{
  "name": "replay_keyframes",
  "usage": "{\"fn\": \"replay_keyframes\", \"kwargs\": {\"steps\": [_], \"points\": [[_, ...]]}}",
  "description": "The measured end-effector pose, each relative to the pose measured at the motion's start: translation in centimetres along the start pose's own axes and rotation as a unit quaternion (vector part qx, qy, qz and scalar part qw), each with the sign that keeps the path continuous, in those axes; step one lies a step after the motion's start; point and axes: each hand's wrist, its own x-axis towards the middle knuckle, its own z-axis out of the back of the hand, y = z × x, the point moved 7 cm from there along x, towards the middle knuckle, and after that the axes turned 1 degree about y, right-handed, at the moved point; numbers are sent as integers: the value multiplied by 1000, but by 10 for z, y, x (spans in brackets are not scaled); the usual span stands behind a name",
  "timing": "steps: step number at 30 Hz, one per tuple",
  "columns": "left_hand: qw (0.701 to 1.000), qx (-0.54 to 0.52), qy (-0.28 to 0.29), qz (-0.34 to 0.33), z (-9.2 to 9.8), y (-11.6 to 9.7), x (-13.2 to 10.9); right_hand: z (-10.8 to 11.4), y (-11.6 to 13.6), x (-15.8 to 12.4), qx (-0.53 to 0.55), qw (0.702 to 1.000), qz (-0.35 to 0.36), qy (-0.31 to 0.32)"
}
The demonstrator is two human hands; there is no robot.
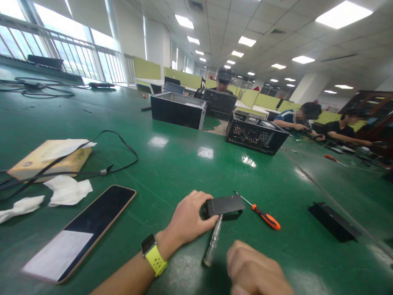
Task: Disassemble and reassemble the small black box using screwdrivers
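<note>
My left hand [192, 217], with a watch on a yellow-green band [155, 255] at the wrist, grips one end of a small black metal bracket [225, 205] just over the table. Below the bracket, a clear-handled screwdriver [213, 241] points toward it; whether they touch I cannot tell. My right hand [256, 270] is near the lower edge of the view, slightly blurred, its fingers curled in. Anything inside that hand is hidden. An orange-and-black screwdriver [265, 216] lies to the right of the bracket. Farther right rests a longer black metal piece [334, 221].
A large phone [101, 221], crumpled tissues [69, 190], a yellow tissue pack [50, 157] and black cables [123, 143] lie at left. Computer cases [178, 110] [258, 133] stand farther back on the green table [172, 168]. Several people sit beyond.
</note>
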Motion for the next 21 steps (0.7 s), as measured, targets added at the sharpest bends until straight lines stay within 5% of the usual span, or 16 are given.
{"fn": "replay_keyframes", "kwargs": {"steps": [4,8,11,13,19,21], "points": [[1000,-4,0,3,0,0,0,-36,-33,-6,-98,993,-62,14],[1000,-2,4,6,0,1,1,-32,-52,-15,-283,947,-148,-23],[1000,4,10,10,1,1,1,-32,-64,-21,-373,902,-215,27],[1000,5,14,10,1,1,1,-31,-67,-23,-383,899,-204,59],[1000,-13,13,-3,0,0,-1,30,-67,4,-324,936,-134,-23],[1000,-20,11,-7,0,1,0,47,-71,26,-295,948,-119,-2]]}}
